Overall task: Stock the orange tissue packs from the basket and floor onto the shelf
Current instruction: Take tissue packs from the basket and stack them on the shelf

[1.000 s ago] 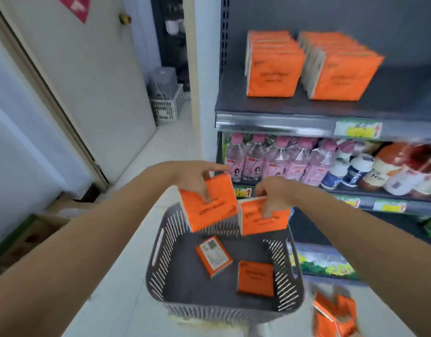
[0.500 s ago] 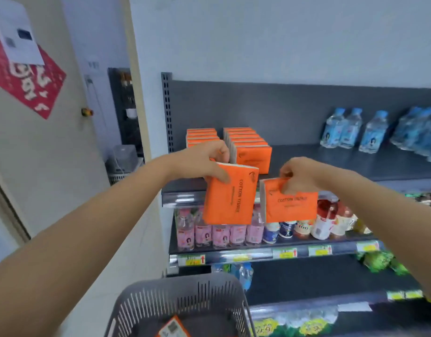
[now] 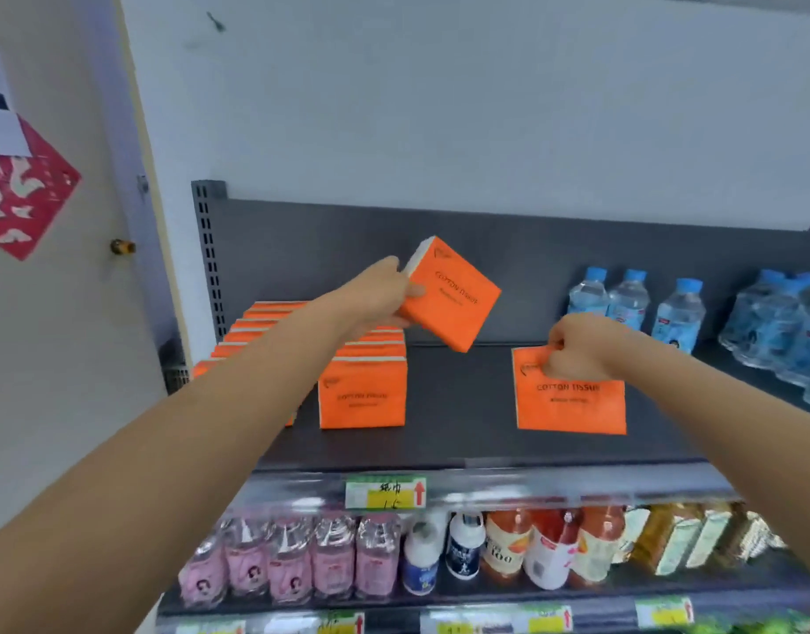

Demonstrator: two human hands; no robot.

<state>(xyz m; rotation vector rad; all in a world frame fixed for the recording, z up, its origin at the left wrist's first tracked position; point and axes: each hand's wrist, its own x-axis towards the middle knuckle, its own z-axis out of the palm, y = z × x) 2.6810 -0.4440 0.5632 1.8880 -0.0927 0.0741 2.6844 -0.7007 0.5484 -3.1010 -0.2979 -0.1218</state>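
Note:
My left hand (image 3: 385, 297) grips an orange tissue pack (image 3: 453, 295) by its left edge, tilted in the air above the dark top shelf (image 3: 458, 404). My right hand (image 3: 577, 347) pinches the top edge of a second orange tissue pack (image 3: 572, 400), which stands upright on the shelf to the right. Two rows of upright orange packs (image 3: 362, 395) fill the shelf's left part, partly hidden behind my left forearm. The basket and floor are out of view.
Blue-capped water bottles (image 3: 677, 313) stand at the shelf's back right. A price label (image 3: 385, 491) sits on the shelf's front rail. The lower shelf holds pink bottles (image 3: 293, 560) and orange drink bottles (image 3: 549, 546). A door with a red paper decoration (image 3: 23, 199) is at left.
Both hands rose from in front of the shelf edge to above the top shelf. The left pack went up and tilted; the right pack now stands on the shelf. The basket left view.

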